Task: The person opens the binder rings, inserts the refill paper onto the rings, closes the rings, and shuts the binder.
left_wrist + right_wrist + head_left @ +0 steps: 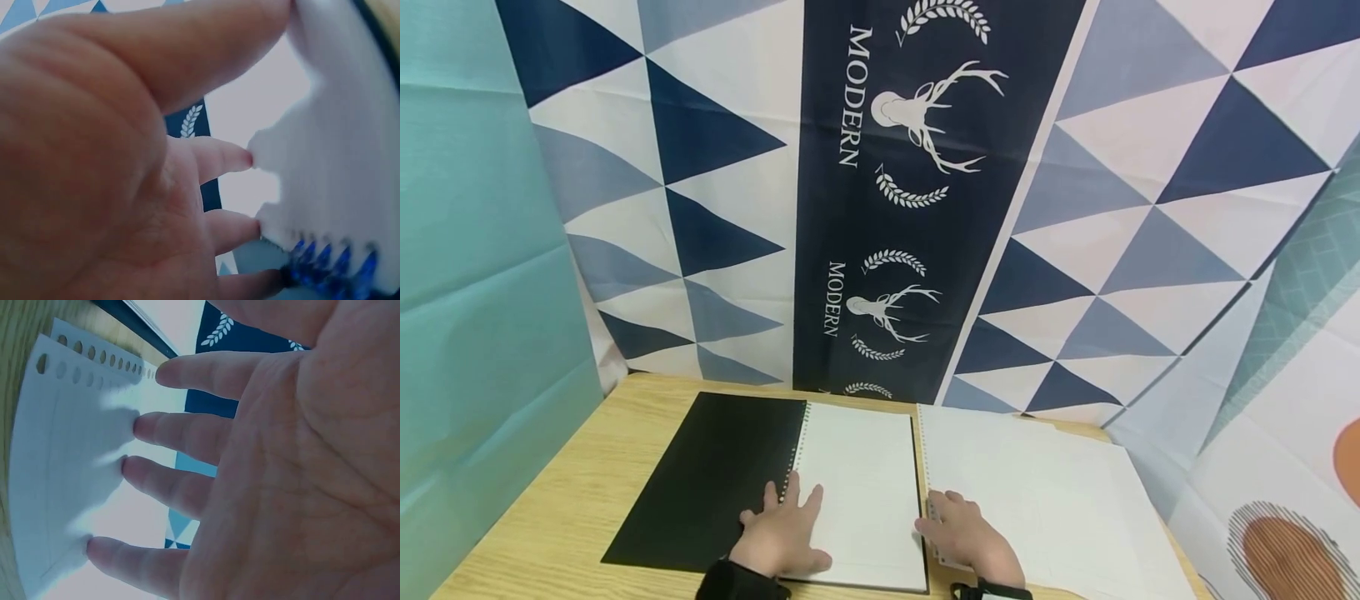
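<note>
A spiral notebook lies open on the table, its black cover [715, 475] folded to the left and a blank white page [865, 492] on the right. My left hand [781, 529] rests spread on it, fingertips at the coil [340, 265] and the thumb on the page. To the right, loose white sheets [1022, 500] with a row of punched holes [94, 353] lie overlapping. My right hand [966, 533] touches their left edge with its fingertips, the fingers nearly straight in the right wrist view. Nothing is held in either hand.
Light wood table [542, 492] shows at the left and in a narrow strip between notebook and sheets. Behind the table hangs a patterned cloth [865, 208] with triangles and deer heads. A teal cloth [482, 250] hangs at the left side.
</note>
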### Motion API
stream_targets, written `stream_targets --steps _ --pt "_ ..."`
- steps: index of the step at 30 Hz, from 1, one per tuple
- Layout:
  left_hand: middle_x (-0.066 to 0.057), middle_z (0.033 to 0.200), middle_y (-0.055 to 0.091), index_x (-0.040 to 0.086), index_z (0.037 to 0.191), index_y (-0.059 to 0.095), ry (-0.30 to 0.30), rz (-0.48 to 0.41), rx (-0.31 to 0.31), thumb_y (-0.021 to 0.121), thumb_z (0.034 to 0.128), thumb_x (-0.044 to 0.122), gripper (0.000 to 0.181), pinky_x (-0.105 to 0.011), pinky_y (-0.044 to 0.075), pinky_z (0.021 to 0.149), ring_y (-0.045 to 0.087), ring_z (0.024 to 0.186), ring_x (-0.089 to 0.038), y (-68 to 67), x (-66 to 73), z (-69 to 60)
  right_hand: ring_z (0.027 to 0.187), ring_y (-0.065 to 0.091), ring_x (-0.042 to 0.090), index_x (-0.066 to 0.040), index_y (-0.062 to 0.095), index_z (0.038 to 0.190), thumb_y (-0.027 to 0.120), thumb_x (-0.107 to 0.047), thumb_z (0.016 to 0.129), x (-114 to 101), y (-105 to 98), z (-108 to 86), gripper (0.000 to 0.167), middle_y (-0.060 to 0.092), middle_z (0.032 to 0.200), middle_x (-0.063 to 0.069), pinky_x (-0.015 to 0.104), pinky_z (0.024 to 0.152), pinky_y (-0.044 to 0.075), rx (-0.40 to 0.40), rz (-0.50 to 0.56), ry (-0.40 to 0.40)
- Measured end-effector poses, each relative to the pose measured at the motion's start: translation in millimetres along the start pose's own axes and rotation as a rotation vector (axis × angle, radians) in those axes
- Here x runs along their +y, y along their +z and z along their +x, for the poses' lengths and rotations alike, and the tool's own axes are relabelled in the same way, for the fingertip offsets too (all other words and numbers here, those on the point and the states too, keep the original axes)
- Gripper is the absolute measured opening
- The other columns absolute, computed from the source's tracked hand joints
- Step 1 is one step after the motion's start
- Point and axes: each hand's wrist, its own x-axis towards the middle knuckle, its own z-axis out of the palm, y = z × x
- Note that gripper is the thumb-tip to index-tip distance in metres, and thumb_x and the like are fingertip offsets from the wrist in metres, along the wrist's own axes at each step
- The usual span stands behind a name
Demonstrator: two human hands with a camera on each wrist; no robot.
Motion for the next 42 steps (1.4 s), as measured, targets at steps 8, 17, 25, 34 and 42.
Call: stream_targets --steps 8,17,25,34,42 --pt "-0.03 0.15 0.044 0.0 0.143 0.053 -0.038 -0.106 0.05 0.079 0.0832 0.017 0.068 -0.073 0.035 0.107 0.041 0.134 -0.052 -21.5 -21.4 -1.3 0.133 0.046 0.055 -0.001 0.056 0.141 0.064 -0.037 0.096 -3 -1 -1.0 0.058 0.053 0.143 0.028 0.072 0.103 0.039 -0.005 -0.015 0.039" --pt "-0.018 0.122 0.052 0.006 0.107 0.065 -0.035 -0.124 0.067 0.086 0.0769 0.01 0.037 -0.057 0.05 0.087 0.045 0.105 -0.034 -33.0 -40.9 -8.6 0.123 0.058 0.044 0.001 0.06 0.136 0.064 -0.03 0.097 -34 2 -1.2 0.05 0.062 0.131 0.025 0.065 0.099 0.046 0.047 -0.011 -0.149" --pt "-0.005 0.083 0.058 0.009 0.089 0.06 -0.034 -0.173 -0.011 0.082 0.0771 0.003 0.026 -0.038 0.044 0.068 0.052 0.077 -0.022 -29.9 -38.2 -10.6 0.065 0.052 0.0 -0.016 0.071 0.088 0.071 -0.023 0.092 -93 37 -4.7 0.008 0.068 0.075 -0.008 0.021 0.062 0.046 0.072 -0.085 -0.526" --pt "-0.003 0.074 0.055 0.01 0.083 0.056 0.056 -0.166 -0.025 0.076 0.0817 0.001 0.022 -0.035 0.038 0.065 0.051 0.07 -0.021 -27.5 -44.2 -12.1 0.056 0.04 -0.005 -0.017 0.061 0.08 0.069 -0.012 0.092 -132 92 -0.4 0.015 0.05 0.063 -0.018 0.013 0.055 0.037 -0.034 0.007 -0.625" --pt "-0.001 0.076 0.053 0.012 0.095 0.054 0.286 -0.324 -0.126 0.079 0.0854 0.01 0.027 -0.025 0.034 0.06 0.048 0.066 -0.014 -23.3 -80.1 -14.7 0.055 0.04 -0.002 -0.018 0.059 0.082 0.072 -0.018 0.093 -130 101 0.1 0.017 0.049 0.063 -0.015 0.016 0.054 0.036 -0.051 0.073 -0.546"
